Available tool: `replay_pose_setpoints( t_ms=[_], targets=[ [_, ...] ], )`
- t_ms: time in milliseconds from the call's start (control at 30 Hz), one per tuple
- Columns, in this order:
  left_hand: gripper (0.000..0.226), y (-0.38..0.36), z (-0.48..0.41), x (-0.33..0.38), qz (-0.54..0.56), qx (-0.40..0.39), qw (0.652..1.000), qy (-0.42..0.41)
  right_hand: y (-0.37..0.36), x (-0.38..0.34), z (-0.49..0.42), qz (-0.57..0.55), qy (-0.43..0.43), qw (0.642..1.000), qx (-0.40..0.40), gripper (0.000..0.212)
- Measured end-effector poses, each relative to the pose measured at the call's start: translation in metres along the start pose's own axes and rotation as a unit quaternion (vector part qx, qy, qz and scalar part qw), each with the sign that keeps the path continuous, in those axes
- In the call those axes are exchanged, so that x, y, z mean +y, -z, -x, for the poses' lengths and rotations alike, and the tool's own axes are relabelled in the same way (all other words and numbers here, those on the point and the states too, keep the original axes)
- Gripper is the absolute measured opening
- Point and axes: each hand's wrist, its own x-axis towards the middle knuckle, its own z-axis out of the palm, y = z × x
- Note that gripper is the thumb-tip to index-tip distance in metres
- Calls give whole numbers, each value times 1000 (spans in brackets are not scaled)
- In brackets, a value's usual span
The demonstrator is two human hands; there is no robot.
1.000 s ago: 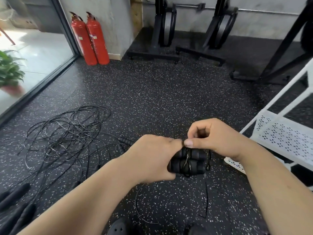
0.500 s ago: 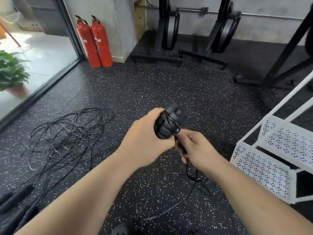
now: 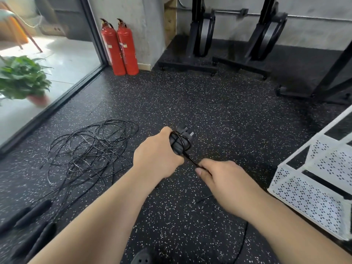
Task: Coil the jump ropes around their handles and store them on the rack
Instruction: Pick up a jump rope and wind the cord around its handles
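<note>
Handles (image 3: 179, 142) in left hand (image 3: 157, 156); right hand (image 3: 222, 177) pinches rope (image 3: 190, 159) taut.

**A:** What colours lead here?

**B:** Black handles (image 3: 177, 144) wrapped in black cord (image 3: 190, 159), over a black floor (image 3: 219, 111) flecked with white.

**A:** And around the fingers (image 3: 199, 170)?

**B:** To their right, a white rack (image 3: 308, 199) patterned with diamond perforations. To their left, a black tangle of ropes (image 3: 91, 149). Beyond them, two red fire extinguishers (image 3: 126, 50). Far left, a green plant (image 3: 22, 77) in a reddish pot (image 3: 38, 99).
</note>
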Motion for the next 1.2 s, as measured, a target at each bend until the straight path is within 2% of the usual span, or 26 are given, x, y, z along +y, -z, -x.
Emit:
replay_pose_setpoints(
  t_ms=[133, 300, 400, 533, 633, 733, 800, 900, 1033, 1100, 1200],
  targets=[
    [56, -4, -5, -6, -56, 13, 998, 21, 5, -10, 13, 122, 10, 992, -15, 25],
    [48, -16, -7, -11, -150, -8, 988, 34, 16, -25, 27, 208, 20, 978, -24, 18],
    [41, -25, -1, -4, -218, -17, 976, -24, 22, -23, 31, 215, 41, 976, -5, 25],
    [43, -40, 21, 19, -267, -77, 946, -168, 34, 5, 23, 197, 44, 977, 72, 35],
    [38, -48, 37, 36, -262, -98, 917, -285, 40, 38, 11, 133, 14, 988, 79, 32],
    [41, -45, 42, 42, -241, -97, 892, -371, 45, 65, 2, 42, 9, 999, 23, 23],
    [46, -41, 41, 44, -223, -100, 886, -394, 48, 78, 0, -22, 9, 1000, -17, 20],
    [64, -35, 42, 44, -178, -94, 899, -389, 49, 92, -4, -100, 20, 994, -34, 24],
    [85, -27, 44, 40, -64, -63, 922, -376, 42, 101, -10, -207, 39, 977, -34, 45],
    [84, -17, 43, 40, 22, -86, 928, -363, 36, 101, -14, -291, 50, 955, -36, 50],
    [71, -3, 41, 43, 183, -93, 925, -320, 30, 96, -18, -387, 73, 918, -39, 51]
  ],
)
